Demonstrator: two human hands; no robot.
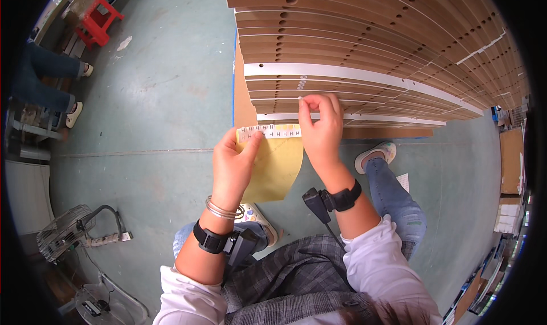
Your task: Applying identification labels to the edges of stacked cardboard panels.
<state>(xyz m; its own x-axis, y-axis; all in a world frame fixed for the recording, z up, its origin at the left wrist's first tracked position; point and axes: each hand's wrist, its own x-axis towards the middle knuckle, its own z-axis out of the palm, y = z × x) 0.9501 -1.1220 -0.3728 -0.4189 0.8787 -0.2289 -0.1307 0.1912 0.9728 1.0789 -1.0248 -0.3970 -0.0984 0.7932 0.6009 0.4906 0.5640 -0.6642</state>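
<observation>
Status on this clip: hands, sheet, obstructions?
Left hand gripping yellow sticker sheet. Right hand pinching small white piece, apparently a sticker, near stacked boards. No obstruction visible.

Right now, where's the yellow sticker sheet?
Near the head view's centre, the left hand holds the yellow sticker sheet, just left of the right hand.

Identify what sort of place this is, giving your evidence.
Probably a workshop or small factory: many closely set boards with holes, a sticker sheet in the left hand, and a fan at one side.

White sleeves (379, 262), 2 black straps (346, 197), silver bangles (223, 211)
</observation>
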